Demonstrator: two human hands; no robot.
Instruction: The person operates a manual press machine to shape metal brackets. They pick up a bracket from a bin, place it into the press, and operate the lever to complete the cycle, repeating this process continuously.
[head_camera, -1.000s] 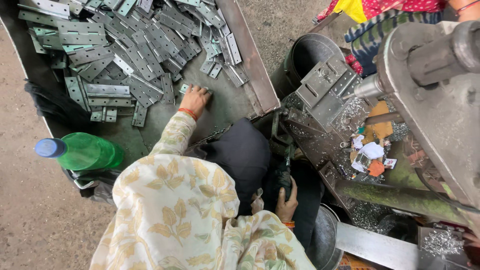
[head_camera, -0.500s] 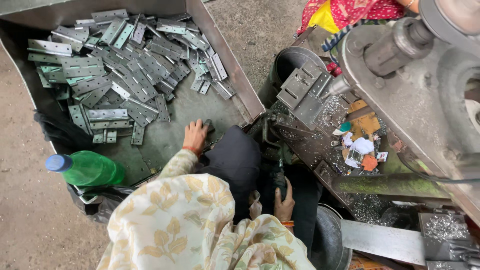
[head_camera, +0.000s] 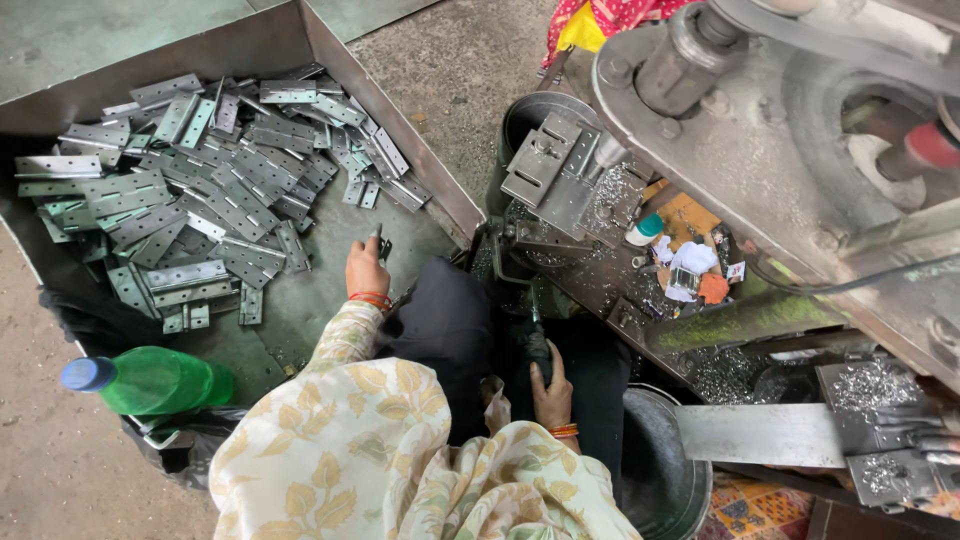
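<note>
One hinge (head_camera: 379, 240) sits pinched upright in the left hand (head_camera: 366, 272), its long axis pointing away over the tray (head_camera: 400, 150), with the hinge pile (head_camera: 210, 200) further out to its left, while the right hand (head_camera: 551, 388) wraps a dark handle (head_camera: 537, 345).

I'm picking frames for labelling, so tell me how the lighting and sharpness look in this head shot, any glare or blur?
Head view: soft, even daylight with weak shadows; mild sheen on the metal hinges but no blown glare; the left hand and right hand are fairly sharp; the green bottle is crisp; the machine bends slightly toward the frame's edge.
</note>
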